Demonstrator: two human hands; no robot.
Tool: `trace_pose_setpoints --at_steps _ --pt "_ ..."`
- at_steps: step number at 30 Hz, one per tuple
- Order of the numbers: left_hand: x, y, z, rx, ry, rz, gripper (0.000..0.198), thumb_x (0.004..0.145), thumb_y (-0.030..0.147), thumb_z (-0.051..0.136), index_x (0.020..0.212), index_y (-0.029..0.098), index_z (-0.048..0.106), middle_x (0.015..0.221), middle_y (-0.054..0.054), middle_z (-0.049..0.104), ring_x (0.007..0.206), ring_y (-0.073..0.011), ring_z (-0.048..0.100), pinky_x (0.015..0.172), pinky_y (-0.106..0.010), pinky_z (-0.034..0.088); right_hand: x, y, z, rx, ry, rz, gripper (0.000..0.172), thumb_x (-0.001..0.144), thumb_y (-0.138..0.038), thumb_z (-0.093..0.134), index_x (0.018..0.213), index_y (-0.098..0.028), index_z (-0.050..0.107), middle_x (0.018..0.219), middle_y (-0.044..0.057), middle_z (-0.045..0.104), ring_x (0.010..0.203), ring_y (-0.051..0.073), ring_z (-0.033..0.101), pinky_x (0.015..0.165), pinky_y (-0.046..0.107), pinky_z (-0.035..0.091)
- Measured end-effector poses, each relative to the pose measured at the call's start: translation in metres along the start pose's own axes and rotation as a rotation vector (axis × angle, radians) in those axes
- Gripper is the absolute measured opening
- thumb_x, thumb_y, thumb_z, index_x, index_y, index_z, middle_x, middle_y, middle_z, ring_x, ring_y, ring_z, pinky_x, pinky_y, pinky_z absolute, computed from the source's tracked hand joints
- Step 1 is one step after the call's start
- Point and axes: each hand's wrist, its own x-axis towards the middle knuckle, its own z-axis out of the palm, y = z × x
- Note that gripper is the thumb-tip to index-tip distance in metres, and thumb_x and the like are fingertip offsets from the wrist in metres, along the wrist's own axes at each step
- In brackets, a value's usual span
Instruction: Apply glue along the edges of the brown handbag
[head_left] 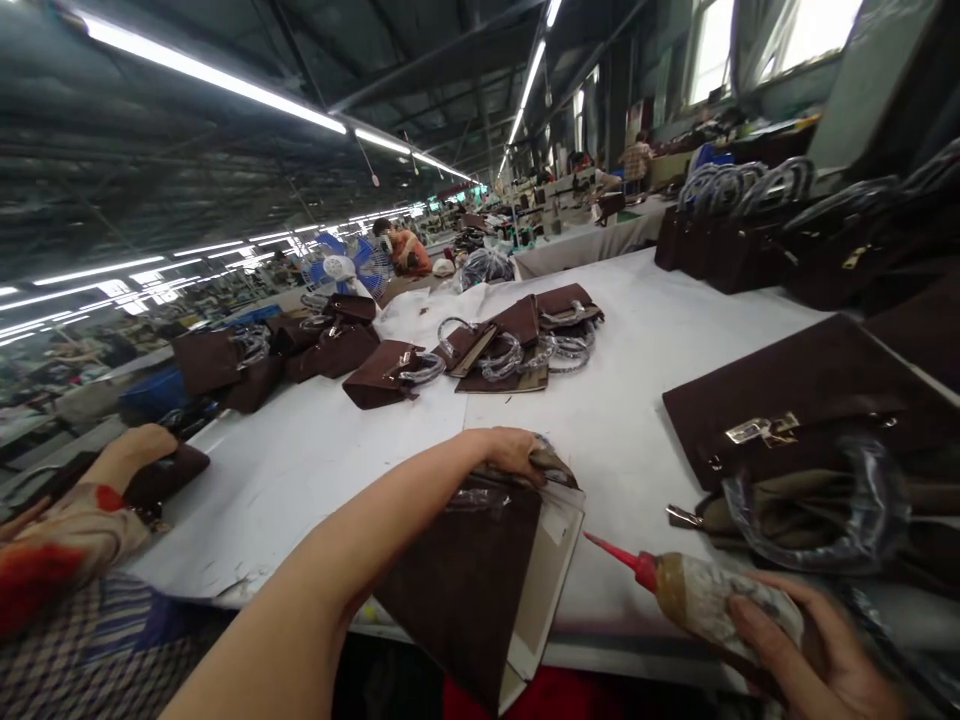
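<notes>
Left hand (510,452) clamped on top edge of brown bag panel (465,580), at near edge of white table (637,400) | right hand (810,650) wrapped round red-tipped glue bottle (697,595), just beside panel.

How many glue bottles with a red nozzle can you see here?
1: the glue bottle is gripped in the right hand at the lower right, nozzle aimed at the brown bag piece. Others may be hidden.
</notes>
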Motion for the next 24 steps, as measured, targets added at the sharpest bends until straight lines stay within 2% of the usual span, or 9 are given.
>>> trace_pose_setpoints --at_steps 5,9,13,20,24 --pt "0.003 -0.007 0.001 -0.042 -0.016 0.089 0.042 0.085 0.034 0.072 0.127 0.027 0.073 0.103 0.001 0.077 0.085 -0.0165 0.067 0.078 -0.023 0.05 0.01 -0.012 0.01 -0.198 0.025 -0.196 0.031 0.093 -0.054 0.059 0.095 -0.024 0.065 0.086 0.005 0.073 0.073 0.024 0.072 0.063 0.031 0.058" --pt "0.004 -0.008 0.001 -0.047 -0.019 0.123 0.043 0.085 0.034 0.071 0.128 0.028 0.072 0.101 0.001 0.077 0.083 -0.016 0.067 0.078 -0.023 0.049 0.018 -0.01 0.019 -0.178 -0.011 -0.264 0.023 0.095 -0.048 0.06 0.097 -0.025 0.062 0.085 0.003 0.069 0.07 0.022 0.068 0.066 0.031 0.055" --pt "0.004 -0.008 0.004 -0.05 0.007 0.1 0.039 0.084 0.032 0.072 0.123 0.029 0.075 0.099 0.002 0.076 0.083 -0.0155 0.066 0.077 -0.022 0.048 0.021 -0.005 0.025 -0.15 -0.081 -0.27 0.018 0.095 -0.042 0.062 0.1 -0.025 0.061 0.087 0.003 0.067 0.074 0.022 0.067 0.073 0.032 0.055" --pt "-0.001 -0.002 0.008 -0.042 0.061 -0.004 0.022 0.082 0.037 0.076 0.098 0.024 0.082 0.079 0.0 0.073 0.073 -0.0165 0.064 0.071 -0.023 0.047 0.017 -0.008 0.023 -0.1 -0.189 -0.358 0.006 0.098 -0.032 0.06 0.099 -0.026 0.058 0.084 0.001 0.062 0.071 0.019 0.063 0.067 0.028 0.053" --pt "-0.006 0.002 0.007 -0.044 0.07 -0.021 0.023 0.083 0.036 0.076 0.101 0.023 0.082 0.081 0.0 0.073 0.072 -0.0165 0.064 0.069 -0.024 0.046 0.023 -0.01 0.023 -0.117 -0.123 -0.434 0.009 0.098 -0.033 0.06 0.102 -0.025 0.058 0.086 0.004 0.062 0.074 0.021 0.064 0.069 0.032 0.054"
